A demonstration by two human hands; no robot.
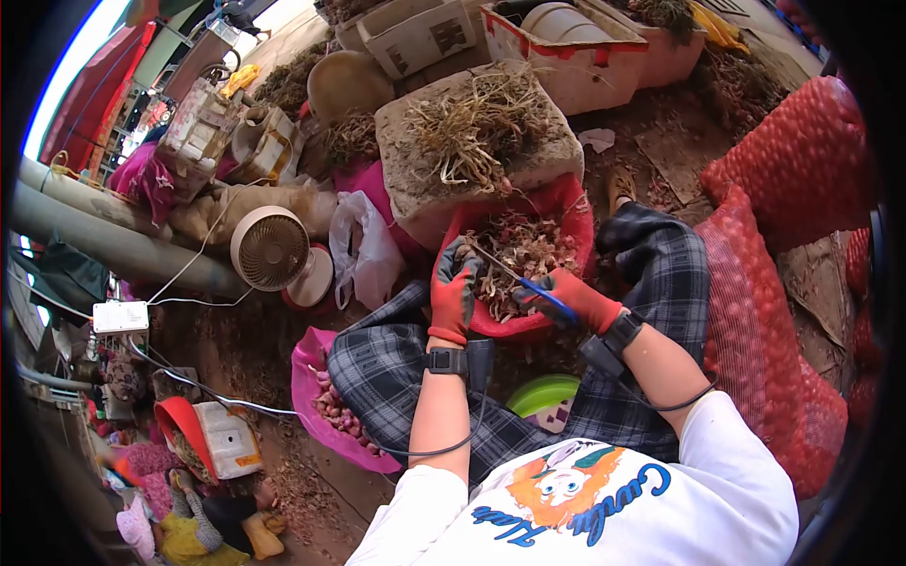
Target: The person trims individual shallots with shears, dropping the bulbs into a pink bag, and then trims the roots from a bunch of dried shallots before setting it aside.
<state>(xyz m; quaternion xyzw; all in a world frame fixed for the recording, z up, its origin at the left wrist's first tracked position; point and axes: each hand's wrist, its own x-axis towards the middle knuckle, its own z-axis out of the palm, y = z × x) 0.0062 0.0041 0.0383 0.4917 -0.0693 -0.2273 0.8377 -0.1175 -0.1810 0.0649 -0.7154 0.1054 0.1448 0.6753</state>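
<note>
My right hand (566,297), in a red and dark glove, is closed on blue-handled scissors (547,300). Their blades point up and left toward my left hand (455,283), gloved the same way. Its fingers are curled in; what they hold, if anything, is too small to name. Both hands are over a red basin (578,222) filled with dry trimmings (514,241). Behind it, dried stalks with bulbs (481,123) lie on a pale dirty block (401,141). A pink bag (307,377) of small purplish onions (340,410) lies at the left of my legs.
Full red net sacks (746,311) stand at the right. A round fan (270,247), a clear plastic bag (363,250) and a white power box (121,318) are at the left. Foam boxes (566,71) line the back. At lower left is a person in yellow (189,538).
</note>
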